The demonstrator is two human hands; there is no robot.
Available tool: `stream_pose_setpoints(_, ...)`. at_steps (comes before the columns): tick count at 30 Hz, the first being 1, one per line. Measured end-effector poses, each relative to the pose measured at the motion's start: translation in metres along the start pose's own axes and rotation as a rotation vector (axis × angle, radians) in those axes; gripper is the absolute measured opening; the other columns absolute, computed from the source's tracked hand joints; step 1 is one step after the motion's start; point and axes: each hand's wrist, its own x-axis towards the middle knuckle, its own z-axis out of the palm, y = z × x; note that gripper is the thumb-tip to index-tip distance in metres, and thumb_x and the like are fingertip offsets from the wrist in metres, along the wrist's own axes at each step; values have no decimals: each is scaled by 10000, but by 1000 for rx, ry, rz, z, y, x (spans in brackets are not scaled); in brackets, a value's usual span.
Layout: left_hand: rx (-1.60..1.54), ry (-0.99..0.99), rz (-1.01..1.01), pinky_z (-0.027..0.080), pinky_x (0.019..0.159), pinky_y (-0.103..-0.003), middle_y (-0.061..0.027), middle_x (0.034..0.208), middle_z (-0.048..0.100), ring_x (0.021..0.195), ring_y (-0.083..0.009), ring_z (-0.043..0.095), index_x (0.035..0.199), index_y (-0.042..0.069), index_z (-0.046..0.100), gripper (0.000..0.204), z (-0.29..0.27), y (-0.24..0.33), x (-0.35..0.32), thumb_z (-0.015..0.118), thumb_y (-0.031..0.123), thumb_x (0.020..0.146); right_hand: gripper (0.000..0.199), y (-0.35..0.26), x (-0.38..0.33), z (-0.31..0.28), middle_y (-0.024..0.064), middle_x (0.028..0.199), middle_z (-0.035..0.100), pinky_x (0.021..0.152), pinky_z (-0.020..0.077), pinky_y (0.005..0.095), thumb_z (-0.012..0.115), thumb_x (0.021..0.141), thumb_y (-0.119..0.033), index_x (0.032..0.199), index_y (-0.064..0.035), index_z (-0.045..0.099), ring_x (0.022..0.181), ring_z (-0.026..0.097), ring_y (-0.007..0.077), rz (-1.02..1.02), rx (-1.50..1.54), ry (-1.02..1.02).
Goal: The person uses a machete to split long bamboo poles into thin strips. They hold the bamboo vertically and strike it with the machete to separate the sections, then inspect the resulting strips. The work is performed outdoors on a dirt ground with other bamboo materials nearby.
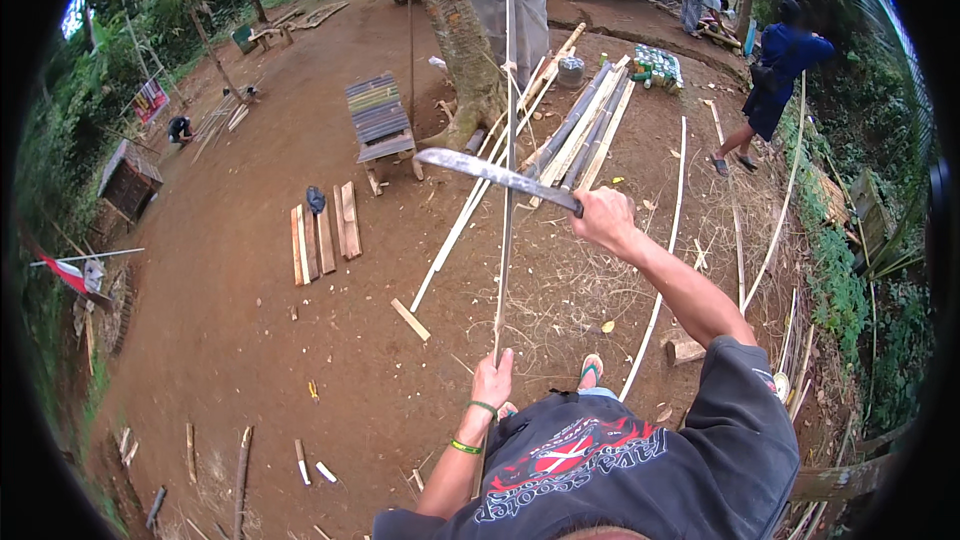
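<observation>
My left hand (491, 378) is wrapped round the lower part of a long, thin bamboo strip (504, 270), which stretches away from me toward the tree. My right hand (606, 218) grips the dark handle of a machete (465, 164). Its long, worn blade points left and crosses the strip well beyond my left hand. Whether the edge touches the strip, I cannot tell. My right arm is stretched out, while the left is held close to my body.
Split bamboo poles (590, 130) lie beyond the machete, beside a tree trunk (455, 30). Left of them are a slatted bamboo bench (378, 115) and several wooden planks (348, 220). Long strips (662, 285) lie on the ground at right. A person in dark blue (785, 55) stands at far right; others are farther off.
</observation>
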Motion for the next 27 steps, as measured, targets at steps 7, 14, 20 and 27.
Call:
stream_pose_setpoints(7,81,117,93,432,582,-439,-188,611,521,571,-301,519,800,-19,569,412,2,-17,-14,534,351,980,119,-13,-26,14,56,521,528,382,451,376,562,784,-155,752,-73,642,409,497,166,-303,-58,-288)
stream_pose_setpoints(14,82,72,19,440,593,-453,-206,626,538,597,-326,568,804,-20,572,393,-1,-20,-29,548,335,971,164,14,18,-41,33,587,521,329,357,297,529,886,-177,864,-74,654,436,424,88,112,-8,-216)
stream_pose_setpoints(20,122,90,17,453,605,-486,-247,670,586,669,-437,600,832,-20,599,391,-10,-36,-34,547,343,968,111,-32,-20,-7,42,564,545,467,484,348,586,822,-199,820,-110,653,496,551,157,-563,-106,-573)
stream_pose_setpoints(27,86,97,-20,463,614,-489,-249,693,607,703,-451,632,880,-1,616,382,-5,-68,-80,570,372,948,360,199,113,-119,252,1017,697,837,537,479,583,818,-289,968,11,713,957,685,389,683,24,369)
